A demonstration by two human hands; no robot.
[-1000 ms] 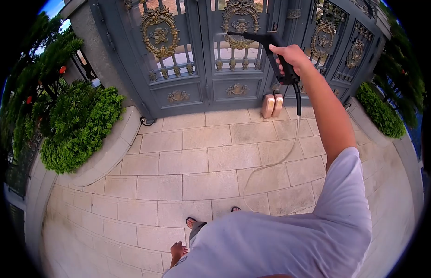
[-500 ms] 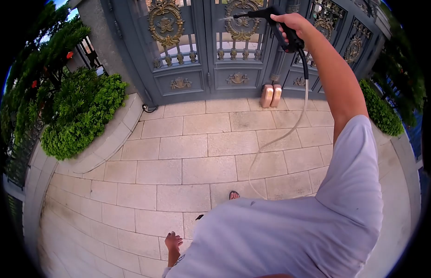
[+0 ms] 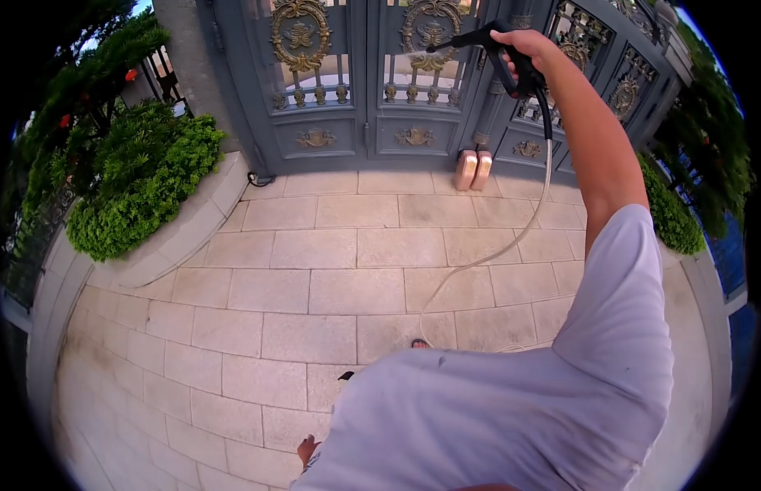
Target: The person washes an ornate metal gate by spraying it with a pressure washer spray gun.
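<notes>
My right hand (image 3: pixel 524 45) is closed around the grip of a black pressure washer spray gun (image 3: pixel 487 39), held up at arm's length. Its nozzle points left at the grey metal gate (image 3: pixel 315 123), and a thin spray (image 3: pixel 416 54) leaves the tip. A pale hose (image 3: pixel 524 235) drops from the handle and curves across the paving to near my foot. Low at the bottom, my left hand (image 3: pixel 308 448) hangs beside my shirt, apart from any object. It looks open and empty, though partly hidden by my body.
Two shiny pinkish blocks (image 3: pixel 474 170) stand at the gate's foot. A curved planter (image 3: pixel 196 200) with green shrubs (image 3: pixel 143 188) borders the left, and more shrubs (image 3: pixel 671 209) grow on the right. Stone tiles (image 3: pixel 331 245) pave the ground. My sandalled foot (image 3: pixel 420 344) shows below my shirt.
The spray gun and my right hand have shifted slightly right in view. My left hand has dropped lower and is more covered by my shirt. The hose's lower bend has moved left.
</notes>
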